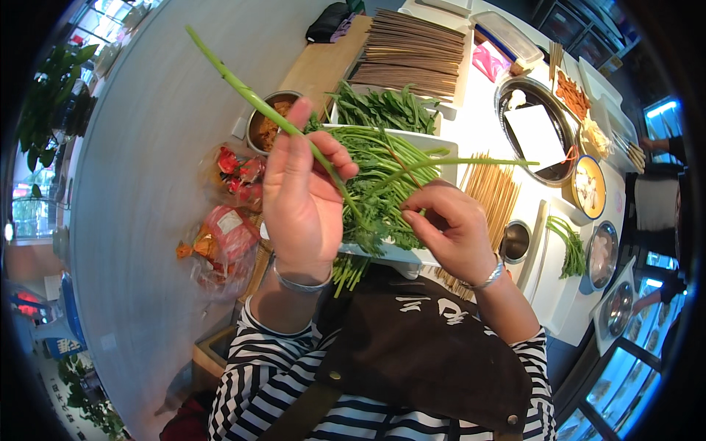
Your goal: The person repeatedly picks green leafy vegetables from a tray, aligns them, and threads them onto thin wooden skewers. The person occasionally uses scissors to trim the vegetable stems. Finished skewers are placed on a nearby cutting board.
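My left hand (309, 193) is raised palm up, with a long green leafy stalk (248, 93) held between its fingers; the leafy end hangs over the tray. My right hand (449, 223) pinches a thin brownish stem (405, 165) between thumb and fingertips. Another green stalk (469, 161) extends sideways just above that hand. Below both hands, a white tray (449, 151) holds a heap of leafy green stalks (358, 149). Cut stalk ends (350, 273) stick out at its near edge. Bamboo skewers (491, 190) lie right of the tray.
Beyond are leafy greens (380, 110) in a tray and dark sticks (411, 52). Left lie bagged packages (226, 231) and a metal bowl (256, 129). A metal cup (517, 241), a white tray (557, 297) and a large round pan (499, 102) stand right. People stand at the far right.
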The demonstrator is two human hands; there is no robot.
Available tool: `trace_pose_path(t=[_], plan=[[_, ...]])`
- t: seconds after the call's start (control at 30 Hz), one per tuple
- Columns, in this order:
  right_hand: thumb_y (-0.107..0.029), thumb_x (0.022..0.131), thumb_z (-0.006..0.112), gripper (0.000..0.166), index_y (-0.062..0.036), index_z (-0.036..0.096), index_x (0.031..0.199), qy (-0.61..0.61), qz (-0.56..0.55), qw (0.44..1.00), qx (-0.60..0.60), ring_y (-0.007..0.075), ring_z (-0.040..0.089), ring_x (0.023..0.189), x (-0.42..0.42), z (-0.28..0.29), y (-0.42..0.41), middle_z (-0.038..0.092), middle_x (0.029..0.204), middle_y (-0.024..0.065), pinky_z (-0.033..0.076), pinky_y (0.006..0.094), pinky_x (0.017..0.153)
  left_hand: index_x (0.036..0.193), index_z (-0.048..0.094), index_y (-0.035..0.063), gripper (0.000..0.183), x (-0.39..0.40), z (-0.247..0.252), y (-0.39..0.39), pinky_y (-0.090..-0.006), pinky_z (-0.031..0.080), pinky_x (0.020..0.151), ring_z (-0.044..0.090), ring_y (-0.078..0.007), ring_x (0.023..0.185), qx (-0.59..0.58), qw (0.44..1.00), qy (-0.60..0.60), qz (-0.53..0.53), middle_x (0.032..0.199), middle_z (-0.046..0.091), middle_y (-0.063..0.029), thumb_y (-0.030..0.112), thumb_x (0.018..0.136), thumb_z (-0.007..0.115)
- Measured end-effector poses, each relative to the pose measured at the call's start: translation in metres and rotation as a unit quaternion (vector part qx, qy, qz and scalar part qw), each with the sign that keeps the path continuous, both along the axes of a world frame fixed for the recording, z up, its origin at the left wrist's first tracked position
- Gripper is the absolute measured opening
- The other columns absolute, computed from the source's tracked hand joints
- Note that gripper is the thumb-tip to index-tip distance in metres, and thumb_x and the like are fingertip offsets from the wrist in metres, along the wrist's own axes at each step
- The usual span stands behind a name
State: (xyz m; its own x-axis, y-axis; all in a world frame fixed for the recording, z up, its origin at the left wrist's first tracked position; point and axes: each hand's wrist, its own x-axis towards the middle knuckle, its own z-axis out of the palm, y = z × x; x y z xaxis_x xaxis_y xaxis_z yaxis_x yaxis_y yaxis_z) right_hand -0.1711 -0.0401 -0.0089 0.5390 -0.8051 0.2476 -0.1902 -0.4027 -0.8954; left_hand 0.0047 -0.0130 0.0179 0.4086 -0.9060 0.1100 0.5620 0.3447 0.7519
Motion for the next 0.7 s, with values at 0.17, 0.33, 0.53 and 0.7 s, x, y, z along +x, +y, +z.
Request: trace_pose_path(t=[0.17,0.33,0.53,0.7], plan=[[0.001,0.077,0.06,0.019,-0.0028,0.063,0.095,0.025,0.041,0.997,-0.055,0.0233,0.06,0.072,-0.021,-0.001,0.002,0.06,0.085,0.0121,0.048,0.0299,0.061,0.13,0.039,0.0033,0.036,0.037,0.009,0.002,-0.0193,0.029,0.045,0.034,-0.0058,0.056,-0.044,0.981,0.168,-0.086,0.067,0.041,0.0013,0.019,0.097,0.037],[0.005,0.075,0.059,0.021,-0.0027,0.064,0.094,0.035,0.017,0.998,-0.058,0.0274,0.061,0.081,-0.036,0.003,0.0,0.062,0.085,0.0139,0.048,0.0331,0.068,0.131,0.033,-0.0029,0.038,0.058,0.022,0.01,-0.0179,0.027,0.043,0.032,-0.0055,0.054,-0.103,0.958,0.234,-0.133,0.067,0.039,0.0008,0.016,0.098,0.035],[0.004,0.073,0.063,0.013,-0.0009,0.065,0.085,-0.006,-0.026,1.0,-0.006,0.0171,0.057,0.069,-0.038,0.005,-0.002,0.061,0.079,0.0101,0.044,0.0252,0.056,0.132,0.031,-0.0029,0.038,0.059,0.031,0.016,-0.0194,0.026,0.041,0.032,-0.0064,0.051,-0.128,0.934,0.283,-0.178,0.065,0.039,0.0,0.014,0.098,0.032],[0.002,0.074,0.064,0.012,0.0002,0.065,0.086,-0.068,-0.045,0.996,0.047,0.0062,0.05,0.06,-0.037,0.011,-0.001,0.059,0.085,0.0068,0.037,0.0201,0.05,0.133,0.03,-0.0019,0.039,0.051,0.033,0.019,-0.0198,0.025,0.04,0.032,-0.006,0.049,-0.125,0.934,0.267,-0.2,0.062,0.038,0.0011,0.016,0.098,0.032]])
